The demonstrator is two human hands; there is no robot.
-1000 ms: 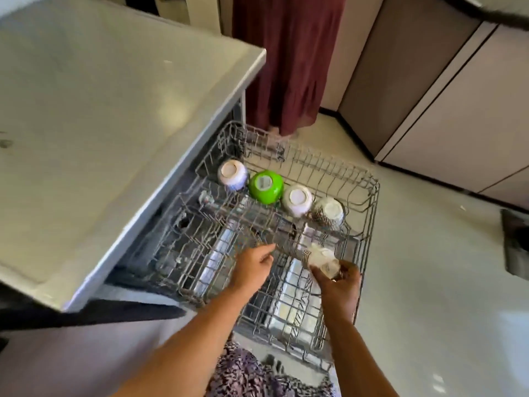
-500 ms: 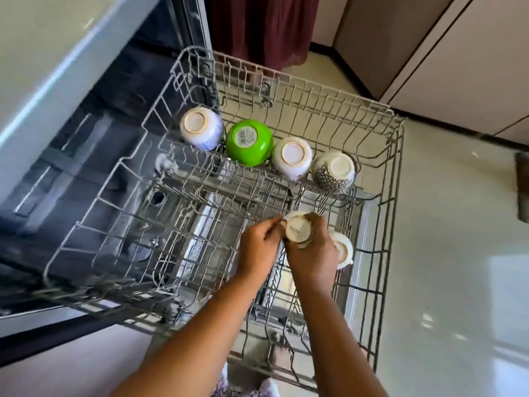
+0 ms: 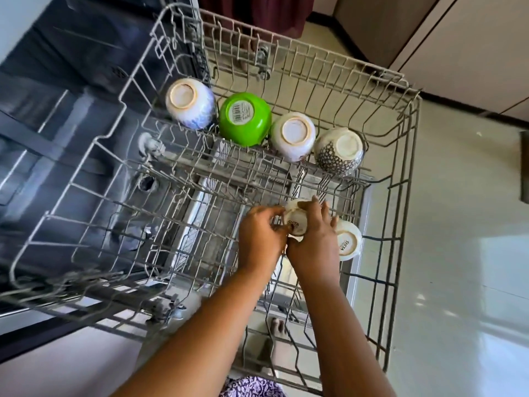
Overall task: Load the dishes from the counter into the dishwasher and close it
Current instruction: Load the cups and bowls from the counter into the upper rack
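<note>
The dishwasher's upper wire rack (image 3: 406,156) is pulled out. Upside down along its far row sit a white-and-blue cup (image 3: 190,103), a green bowl (image 3: 244,118), a white cup (image 3: 293,137) and a dark-patterned cup (image 3: 339,151). Nearer me, my right hand (image 3: 313,242) grips a small white cup (image 3: 296,222), upside down, low among the tines. My left hand (image 3: 262,239) pinches the same cup from the left. A second small white cup (image 3: 347,243) lies just right of my right hand.
The dishwasher's dark tub (image 3: 71,124) opens at the left, with the lower door visible beneath the rack. Pale floor tiles (image 3: 458,253) stretch to the right. Cabinets (image 3: 458,53) stand at the back right, and a dark red curtain (image 3: 257,12) hangs behind the rack.
My view has come down close over the rack. A small white cup has come to rest in the rack, and both hands have lowered another beside it, my left hand now pinching it.
</note>
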